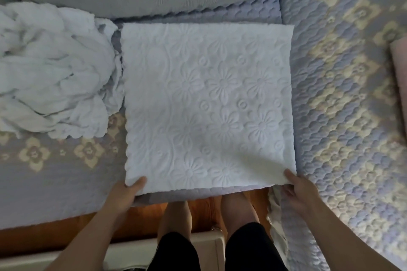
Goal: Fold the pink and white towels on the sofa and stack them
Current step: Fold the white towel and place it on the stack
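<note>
The white towel (209, 105) lies flat on the sofa (341, 105). The left hand (127, 191) and right hand (297, 189) each pinch a near corner. An uneven lift could skew the fold or drag the towel off the seat edge.

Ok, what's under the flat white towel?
The quilted sofa cover shows around the flat white towel; both hands grip its near corners. Anything beneath its middle is hidden.

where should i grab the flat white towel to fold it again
Take the white towel by its two near corners, coming from the sofa's front edge. It lies flat and square on the quilted sofa cover, so those corners are free to lift. The left hand and right hand already pinch them, thumbs on top; carrying them toward the far edge would probably halve it.
</note>
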{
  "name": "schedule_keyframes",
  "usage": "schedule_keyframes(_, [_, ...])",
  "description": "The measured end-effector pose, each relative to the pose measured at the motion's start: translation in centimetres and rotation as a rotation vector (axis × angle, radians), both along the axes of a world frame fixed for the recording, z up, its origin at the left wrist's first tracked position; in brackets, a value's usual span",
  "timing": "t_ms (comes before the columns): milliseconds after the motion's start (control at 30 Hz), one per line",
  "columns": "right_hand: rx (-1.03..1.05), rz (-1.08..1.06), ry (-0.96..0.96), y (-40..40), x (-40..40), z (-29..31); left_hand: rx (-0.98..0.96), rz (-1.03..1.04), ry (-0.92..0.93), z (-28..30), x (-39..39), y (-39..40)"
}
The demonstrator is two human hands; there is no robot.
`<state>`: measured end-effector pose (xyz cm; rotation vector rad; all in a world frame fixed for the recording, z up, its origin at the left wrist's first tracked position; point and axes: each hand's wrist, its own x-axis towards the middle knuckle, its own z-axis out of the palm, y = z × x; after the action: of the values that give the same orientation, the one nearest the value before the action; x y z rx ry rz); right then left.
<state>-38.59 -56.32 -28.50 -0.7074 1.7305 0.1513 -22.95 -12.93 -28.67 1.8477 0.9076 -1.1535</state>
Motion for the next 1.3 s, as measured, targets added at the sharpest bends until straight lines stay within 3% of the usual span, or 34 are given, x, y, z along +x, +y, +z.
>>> schedule_keyframes(67, [0.026,-0.007,-0.023,-0.2,-0.7,1.4,-0.060,0.232,0.014,0.6,-1.2,0.3])
schedule_keyframes(133, [0.062,-0.005,-0.031,-0.2,-2.2,2.8,-0.103,0.322,0.037,1.6,-2.6,0.8])
schedule_keyframes(300, [0.097,0.080,0.094,1.3,-4.4,8.1,-0.077,0.381,0.092,5.3,-6.2,1.0])
schedule_keyframes(433, [-0.076,0.301,0.117,0.1,-1.2,10.6,-0.044,0.352,-0.086,8.5,-3.4,-1.6])
schedule_keyframes(533, [-0.240,0.349,0.018,-2.8,5.4,11.5,-0.220,0.515,-0.179,11.3,3.2,-4.9])
schedule_keyframes(667, [-0.197,0.238,-0.267,-7.4,16.2,10.7,-0.580,0.613,-0.268,11.6,13.7,-7.5])
schedule_keyframes(767, [-0.156,0.411,-0.393,-9.6,22.0,7.2,-0.445,0.448,-0.325,7.2,20.4,-9.9])
schedule_keyframes(867, [-0.384,0.689,-0.217,-10.2,25.3,1.6,-0.149,0.265,-0.399,1.3,24.1,-12.2])
schedule_keyframes(933, [-0.620,0.817,-0.016,-10.3,26.2,-1.3,-0.022,0.270,-0.416,-1.9,25.8,-12.7])
schedule_keyframes(1000, [-0.715,0.867,0.090,-9.9,26.6,-2.2,0.061,0.297,-0.415,-3.7,26.9,-12.7])
schedule_keyframes(1133, [-0.694,0.888,0.101,-10.0,27.0,-2.6,0.110,0.268,-0.494,-3.6,26.5,-13.1])
schedule_keyframes(1300, [-0.695,0.885,0.143,-10.6,28.1,-3.1,0.036,0.249,-0.522,-3.0,26.5,-13.2])
